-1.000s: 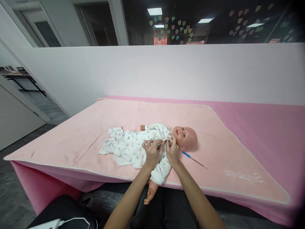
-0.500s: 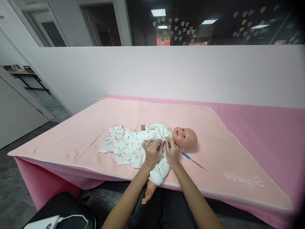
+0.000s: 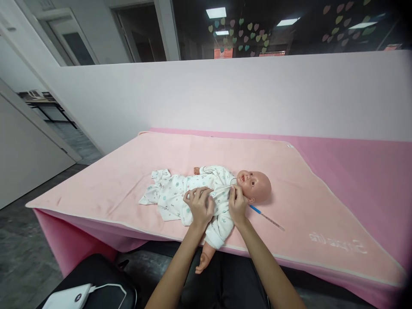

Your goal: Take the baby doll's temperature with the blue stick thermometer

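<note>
Your doll (image 3: pixel 223 202) lies across the blanket (image 3: pixel 96 180), long axis from head (image 3: pixel 259 186) at 3 o'clock to trousers (image 3: pixel 151 195) at 9. Your right hand (image 3: pixel 237 207) pinches its top (image 3: pixel 216 172) near the neck; your left hand (image 3: pixel 200 208), grip unclear to me, has shifted toward 9 o'clock.

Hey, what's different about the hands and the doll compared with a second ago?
The left hand has moved away from the right hand, toward the leg end of the baby doll; whether it has let go of the printed shirt is unclear. The right hand stays pinching the shirt near the neck. Unchanged: the doll on its back, the blue-ended rod beside its head.
</note>
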`<state>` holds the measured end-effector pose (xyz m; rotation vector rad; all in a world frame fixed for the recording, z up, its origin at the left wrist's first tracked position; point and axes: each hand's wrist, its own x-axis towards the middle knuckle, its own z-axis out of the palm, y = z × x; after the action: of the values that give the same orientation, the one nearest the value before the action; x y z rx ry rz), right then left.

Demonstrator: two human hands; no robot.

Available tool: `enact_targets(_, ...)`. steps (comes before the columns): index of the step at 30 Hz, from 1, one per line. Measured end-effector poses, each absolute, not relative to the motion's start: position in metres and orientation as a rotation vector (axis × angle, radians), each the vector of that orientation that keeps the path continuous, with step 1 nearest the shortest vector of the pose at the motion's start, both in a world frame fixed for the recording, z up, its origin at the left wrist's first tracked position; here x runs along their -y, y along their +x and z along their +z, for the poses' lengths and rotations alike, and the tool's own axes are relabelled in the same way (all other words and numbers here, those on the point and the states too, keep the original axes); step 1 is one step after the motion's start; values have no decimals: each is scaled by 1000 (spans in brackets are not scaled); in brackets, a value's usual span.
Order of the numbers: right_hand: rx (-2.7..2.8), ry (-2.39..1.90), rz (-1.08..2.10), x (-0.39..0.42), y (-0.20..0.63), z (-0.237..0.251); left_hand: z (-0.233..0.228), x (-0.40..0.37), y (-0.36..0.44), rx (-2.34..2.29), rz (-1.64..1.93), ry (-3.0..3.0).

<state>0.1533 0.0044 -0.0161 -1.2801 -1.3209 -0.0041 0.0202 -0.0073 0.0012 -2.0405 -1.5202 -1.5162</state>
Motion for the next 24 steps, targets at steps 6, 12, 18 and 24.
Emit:
enact_targets(6,1291,-1305,0,-4,153,-15,0,10,21,1453,-1550,-2122)
enact_targets(12,1292,-1325,28,-3,154,-11,0,12,22,1415,-1566,-2179)
enact_targets(18,1296,-1300,-19,-5,151,-10,0,11,22,1405,-1580,-2223)
enact_targets(24,1611,-1155,-174,-1,145,-12,0,8,24,1475,-1616,-2227)
